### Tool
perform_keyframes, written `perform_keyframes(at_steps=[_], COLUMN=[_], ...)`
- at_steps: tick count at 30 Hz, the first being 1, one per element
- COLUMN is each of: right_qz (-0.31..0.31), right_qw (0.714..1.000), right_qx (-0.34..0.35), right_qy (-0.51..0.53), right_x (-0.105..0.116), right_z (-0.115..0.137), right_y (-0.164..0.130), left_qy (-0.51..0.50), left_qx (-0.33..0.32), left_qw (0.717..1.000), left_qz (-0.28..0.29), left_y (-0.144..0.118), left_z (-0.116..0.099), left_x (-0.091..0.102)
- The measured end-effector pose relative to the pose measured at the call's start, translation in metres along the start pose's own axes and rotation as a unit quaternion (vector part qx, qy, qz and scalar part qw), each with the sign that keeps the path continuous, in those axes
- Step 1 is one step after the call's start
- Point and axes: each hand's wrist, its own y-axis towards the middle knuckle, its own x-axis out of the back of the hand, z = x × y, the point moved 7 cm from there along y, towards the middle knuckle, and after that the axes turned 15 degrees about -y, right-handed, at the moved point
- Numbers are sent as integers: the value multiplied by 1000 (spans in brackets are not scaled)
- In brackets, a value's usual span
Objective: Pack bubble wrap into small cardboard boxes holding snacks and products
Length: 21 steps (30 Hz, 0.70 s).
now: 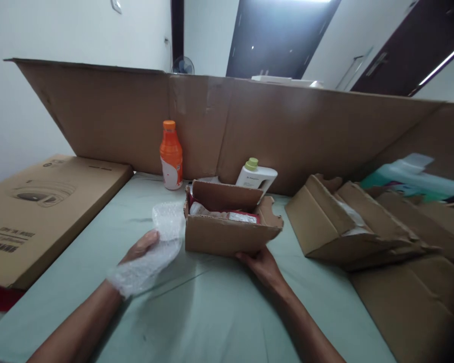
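A strip of clear bubble wrap [169, 222] is gripped in my left hand [146, 244], its lower end draped over the wrist. The wrap's far edge reaches the left side of a small open cardboard box [227, 237]. My right hand [263, 264] grips this box at its lower right, thumb on the front face and the other fingers hidden beneath or behind. Inside the box lie a red item with a silvery patch [243, 217] and some pale wrapping [200, 210]. Behind it stand an orange bottle [171, 159] and a white jug with a green cap [255, 175].
At the left lies a large flat carton [41, 201]. Several opened cardboard boxes [329, 222] crowd the right side, with a bottle of green liquid [404, 176] behind them. A tall cardboard panel [287, 131] walls off the back of the cloth-covered table [212, 312].
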Motion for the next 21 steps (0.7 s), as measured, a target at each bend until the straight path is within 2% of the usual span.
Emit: perform_keyframes(at_steps=[3,5,8,11,13,16,18,21], right_qz=[-10,-12,-6,-6,-37,-83,-32,118], right_qw=[1000,1000,1000,1000,999,996,997,973], right_qx=[6,1,-1,1,1,7,21,26], right_qy=[-1,-4,-4,-2,-6,12,68,198], right_x=[-5,-9,-12,-5,7,16,-1,-50], right_z=[5,4,2,1,1,4,12,38], right_y=[7,14,26,25,6,-47,-84,-130], left_qy=[-48,-49,-37,-15,-2,-1,-18,-60], left_qx=[32,44,72,84,82,72,68,74], left_qw=[998,998,997,996,996,996,995,992], left_qz=[12,9,6,-4,-18,-53,-78,-84], left_y=[19,26,26,10,-9,-45,-68,-95], left_z=[22,26,21,5,-5,-4,11,46], left_x=[-24,-30,-28,-16,-5,6,1,-24])
